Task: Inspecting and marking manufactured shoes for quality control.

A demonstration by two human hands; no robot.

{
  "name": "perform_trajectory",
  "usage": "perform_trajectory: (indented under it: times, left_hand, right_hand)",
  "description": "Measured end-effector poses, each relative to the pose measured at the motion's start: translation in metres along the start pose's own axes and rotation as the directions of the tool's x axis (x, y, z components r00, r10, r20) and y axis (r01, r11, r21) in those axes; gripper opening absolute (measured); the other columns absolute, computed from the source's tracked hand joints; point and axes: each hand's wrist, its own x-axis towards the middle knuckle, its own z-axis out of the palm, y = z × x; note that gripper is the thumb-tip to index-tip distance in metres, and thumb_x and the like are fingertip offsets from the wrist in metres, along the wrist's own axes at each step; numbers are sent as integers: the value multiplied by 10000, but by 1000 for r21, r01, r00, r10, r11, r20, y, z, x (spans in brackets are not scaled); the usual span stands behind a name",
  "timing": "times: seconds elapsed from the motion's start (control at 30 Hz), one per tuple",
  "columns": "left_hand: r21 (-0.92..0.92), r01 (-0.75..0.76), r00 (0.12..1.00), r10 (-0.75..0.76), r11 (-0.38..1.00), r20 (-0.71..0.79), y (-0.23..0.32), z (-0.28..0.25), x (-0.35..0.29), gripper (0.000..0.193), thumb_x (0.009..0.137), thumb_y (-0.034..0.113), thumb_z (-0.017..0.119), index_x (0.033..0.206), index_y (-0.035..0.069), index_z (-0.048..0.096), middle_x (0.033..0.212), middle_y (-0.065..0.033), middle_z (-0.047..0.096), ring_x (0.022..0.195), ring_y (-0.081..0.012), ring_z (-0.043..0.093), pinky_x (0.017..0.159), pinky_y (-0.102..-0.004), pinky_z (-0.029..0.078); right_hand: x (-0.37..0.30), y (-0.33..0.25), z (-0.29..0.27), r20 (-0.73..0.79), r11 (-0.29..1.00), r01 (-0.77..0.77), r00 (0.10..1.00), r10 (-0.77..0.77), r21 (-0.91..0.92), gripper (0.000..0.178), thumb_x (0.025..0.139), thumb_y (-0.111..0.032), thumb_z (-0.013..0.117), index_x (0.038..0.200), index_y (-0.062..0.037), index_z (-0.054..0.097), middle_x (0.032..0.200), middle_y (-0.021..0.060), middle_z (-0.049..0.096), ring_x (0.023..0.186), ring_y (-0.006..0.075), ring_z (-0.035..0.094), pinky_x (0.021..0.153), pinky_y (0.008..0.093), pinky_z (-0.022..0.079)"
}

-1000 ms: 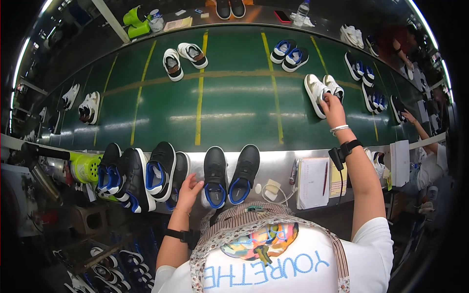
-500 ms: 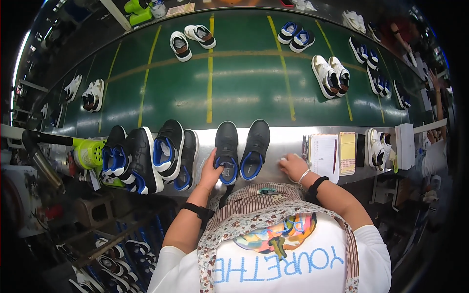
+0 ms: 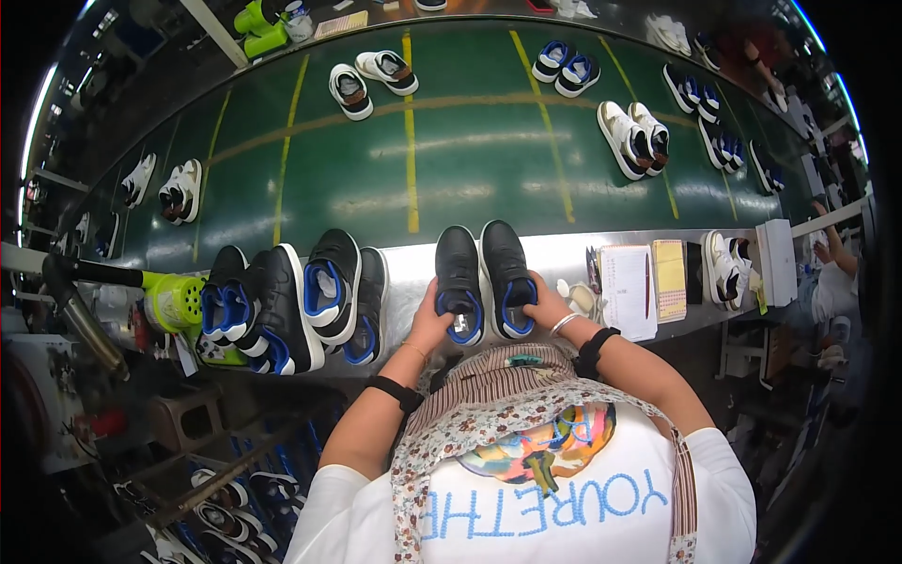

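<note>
Two black sneakers with blue linings and white soles stand side by side in front of me, toes pointing away. My left hand (image 3: 429,322) grips the left sneaker (image 3: 458,256) at its heel end, the thumb over the collar. Around the heel of the right sneaker (image 3: 503,252) my right hand (image 3: 547,307) is closed, its thumb dipping into the opening. A pale insert shows inside the left one. Both sneakers are at the metal ledge (image 3: 409,273), close to my apron; whether their soles touch it I cannot tell.
Several black sneakers (image 3: 285,301) crowd the ledge at left, beside a lime-green nozzle (image 3: 177,303). To the right lie an open notebook (image 3: 625,287), a yellow pad (image 3: 669,273) and white shoes (image 3: 719,273). Beyond runs a green conveyor (image 3: 348,179) carrying shoe pairs.
My right hand has moved left from the bare ledge and taken hold of the right sneaker. Both sneakers now stand closer together, and the left one has shifted slightly right with my left hand.
</note>
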Motion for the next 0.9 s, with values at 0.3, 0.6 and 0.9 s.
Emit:
perform_trajectory:
  times: [0.3, 0.6, 0.9]
  left_hand:
    - [-781, 197, 973, -20, 592, 230, 136, -39, -20, 501, 753, -66, 415, 1247, 16, 393, 1144, -92, 525, 1038, -206, 536, 905, -322, 433]
    - [-874, 245, 925, 168, 420, 340, 191, -28, -36, 455, 873, 95, 478, 1305, 34, 350, 1244, -114, 483, 1091, -226, 519, 921, -347, 432]
    - [-860, 296, 912, 145, 415, 383, 209, -28, -41, 442, 886, 148, 486, 1297, 34, 371, 1249, -114, 484, 1088, -211, 519, 916, -331, 431]
  right_hand:
    - [-31, -48, -68, 144, 200, -145, 989, 23, 969, 453, 855, -95, 497, 1289, -40, 380, 1214, 114, 508, 1076, 209, 531, 907, 329, 438]
    - [-50, -100, -96, 119, -8, -122, 976, -184, 992, 401, 910, -131, 422, 1298, -37, 378, 1230, 105, 507, 1055, 193, 553, 885, 310, 462]
    - [-36, -86, -85, 87, 247, -18, 959, -271, 969, 377, 923, -147, 384, 1268, 4, 413, 1213, 105, 522, 1051, 160, 551, 880, 274, 455]
